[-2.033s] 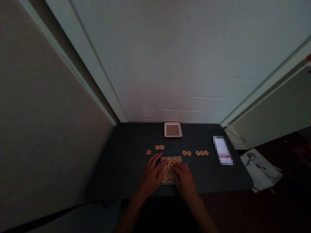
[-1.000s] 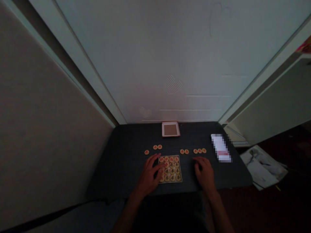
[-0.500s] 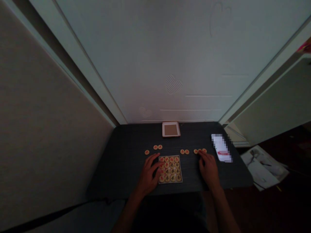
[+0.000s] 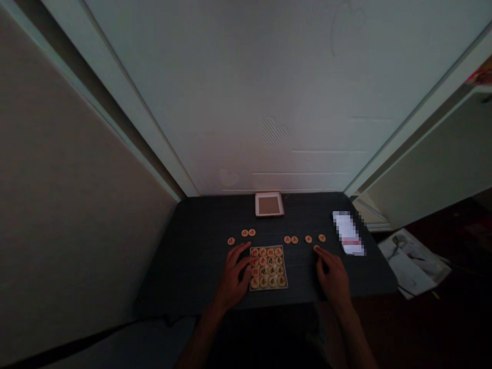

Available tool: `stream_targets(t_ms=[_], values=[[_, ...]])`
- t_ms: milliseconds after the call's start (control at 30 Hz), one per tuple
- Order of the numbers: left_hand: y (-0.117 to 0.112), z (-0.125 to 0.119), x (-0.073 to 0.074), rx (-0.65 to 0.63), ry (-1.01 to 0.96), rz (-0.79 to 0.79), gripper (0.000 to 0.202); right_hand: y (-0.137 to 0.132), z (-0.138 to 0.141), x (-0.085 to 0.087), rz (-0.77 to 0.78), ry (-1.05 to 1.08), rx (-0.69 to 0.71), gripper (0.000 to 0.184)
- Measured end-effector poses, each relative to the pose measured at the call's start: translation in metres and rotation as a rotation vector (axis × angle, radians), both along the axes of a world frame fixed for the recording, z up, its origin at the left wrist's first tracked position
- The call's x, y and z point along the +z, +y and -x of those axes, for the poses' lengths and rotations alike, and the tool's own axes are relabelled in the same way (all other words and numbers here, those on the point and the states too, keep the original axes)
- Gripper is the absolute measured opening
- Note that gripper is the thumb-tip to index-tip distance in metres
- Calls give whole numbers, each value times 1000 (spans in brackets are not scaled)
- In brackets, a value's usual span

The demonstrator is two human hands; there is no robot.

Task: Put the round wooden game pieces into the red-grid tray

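A square box (image 4: pixel 285 288) on the dark table holds rows of round Chinese chess pieces with red or black characters. My left hand (image 4: pixel 231 278) rests along the box's left edge, fingers apart, thumb and fingertips over its left column. To the right of the box, my right hand (image 4: pixel 333 274) has its fingertips closed on a single Chinese chess piece (image 4: pixel 316 248), partly covered by the fingers. Just beyond it lie two loose pieces, a left one (image 4: pixel 308 239) and a right one (image 4: pixel 322 238). A touching pair of pieces (image 4: pixel 291 240) sits farther left.
Behind the box stands a shallow tray-like lid (image 4: pixel 269 194) near the white panel. A phone (image 4: pixel 348 233) lies on the table's right side. Three more pieces (image 4: pixel 245 233) are spread beyond my left hand. Papers (image 4: pixel 413 261) are on the right, off the table.
My right hand has drawn the middle piece of the right-hand group of three toward me, leaving a gap between the other two. My left hand stays at the box.
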State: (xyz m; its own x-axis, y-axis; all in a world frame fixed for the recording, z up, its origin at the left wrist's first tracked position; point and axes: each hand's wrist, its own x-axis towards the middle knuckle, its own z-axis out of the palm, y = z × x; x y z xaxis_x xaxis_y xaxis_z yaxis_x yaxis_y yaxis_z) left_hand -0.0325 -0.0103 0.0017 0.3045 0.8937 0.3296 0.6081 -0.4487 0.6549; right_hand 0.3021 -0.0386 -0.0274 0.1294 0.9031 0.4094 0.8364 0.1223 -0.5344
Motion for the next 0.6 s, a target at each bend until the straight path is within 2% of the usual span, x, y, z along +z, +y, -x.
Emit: stream_targets(t_ms=[200, 433, 600], values=[[0, 1, -1, 9, -5, -2, 30, 7, -2, 3, -8, 1, -70, 36], [1, 0, 0, 21, -25, 8, 31, 12, -2, -2, 18, 32, -65, 39], [2, 1, -4, 49, -66, 23, 30, 10, 7, 4, 56, 119, -76, 38]])
